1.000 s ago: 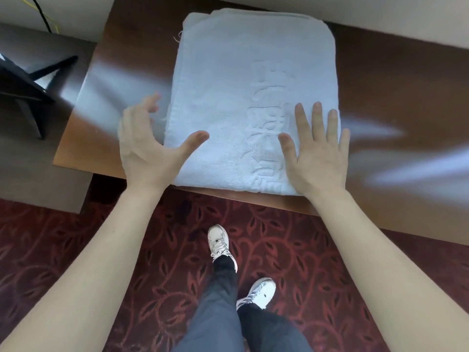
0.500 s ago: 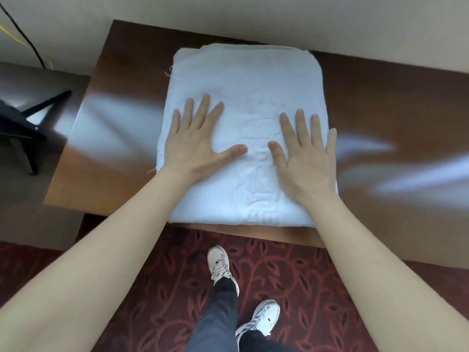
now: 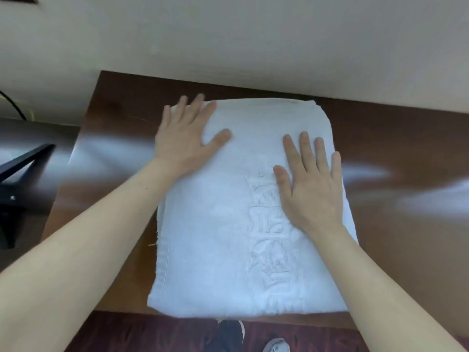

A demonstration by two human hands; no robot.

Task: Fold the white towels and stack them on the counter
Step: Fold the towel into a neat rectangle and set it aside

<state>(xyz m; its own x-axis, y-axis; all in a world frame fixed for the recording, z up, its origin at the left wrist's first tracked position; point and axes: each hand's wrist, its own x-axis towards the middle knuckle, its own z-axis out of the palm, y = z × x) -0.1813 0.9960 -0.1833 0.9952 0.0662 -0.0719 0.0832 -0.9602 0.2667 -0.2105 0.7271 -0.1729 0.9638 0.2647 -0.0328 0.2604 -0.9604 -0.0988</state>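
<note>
A folded white towel (image 3: 218,240) with raised woven characters down its right half lies flat on the dark brown wooden counter (image 3: 406,138). Its near edge reaches the counter's front edge. My left hand (image 3: 182,138) rests flat on the towel's far left corner, fingers spread. On the towel's right side my right hand (image 3: 309,184) presses down flat, fingers apart and pointing away from me. Neither hand grips the cloth.
A cream wall (image 3: 228,41) runs along the counter's back edge. To the left stands a black-legged piece of furniture (image 3: 15,179), with a dark cable (image 3: 12,105) against the wall. Red patterned carpet (image 3: 152,334) and my shoes (image 3: 275,345) show below the counter's front edge.
My left hand has slid from the towel's middle up to its far left corner. My right hand has moved slightly farther up the towel. The camera has tilted upward.
</note>
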